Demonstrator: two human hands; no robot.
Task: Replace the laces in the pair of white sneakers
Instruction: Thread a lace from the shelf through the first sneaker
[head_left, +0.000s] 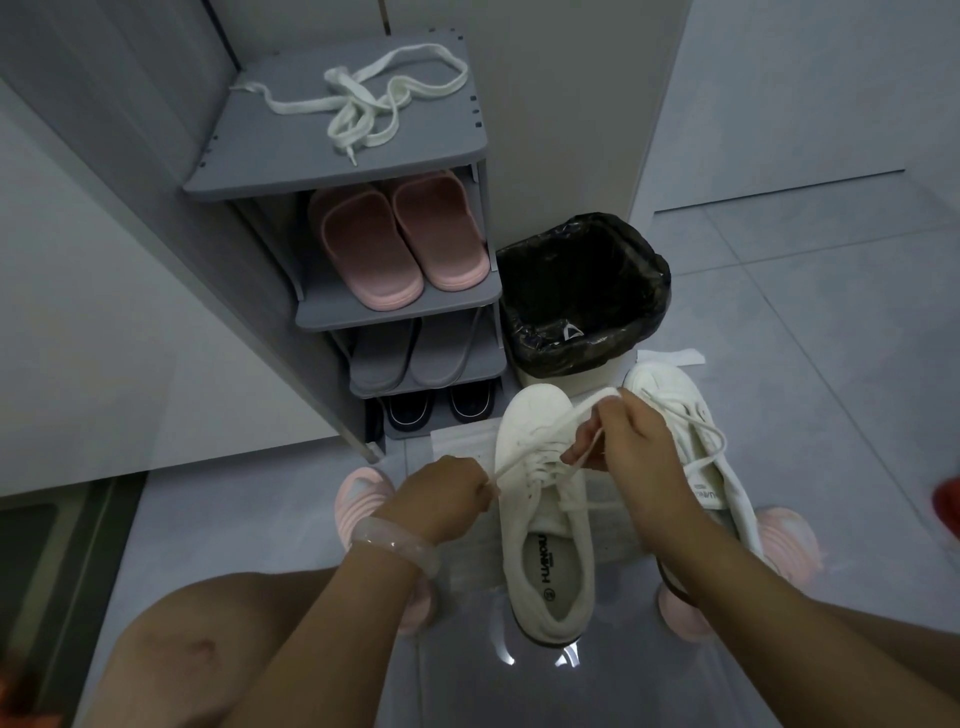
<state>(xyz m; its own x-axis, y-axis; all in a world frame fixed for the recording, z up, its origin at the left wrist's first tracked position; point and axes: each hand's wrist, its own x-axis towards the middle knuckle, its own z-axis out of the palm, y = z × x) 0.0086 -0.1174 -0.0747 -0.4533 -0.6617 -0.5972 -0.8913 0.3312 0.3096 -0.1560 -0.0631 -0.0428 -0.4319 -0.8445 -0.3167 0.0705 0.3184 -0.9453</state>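
White lace (524, 460) pinched, both hands

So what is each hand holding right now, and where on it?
Both hold the lace of the left sneaker: left hand pinches one end, right hand grips the other strand above the eyelets.

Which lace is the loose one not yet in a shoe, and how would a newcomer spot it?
Find the grey plastic shoe rack left of the black-lined bin. On its top shelf lies a tangled flat white lace. Unlike the lace both hands are pulling, it touches no sneaker.
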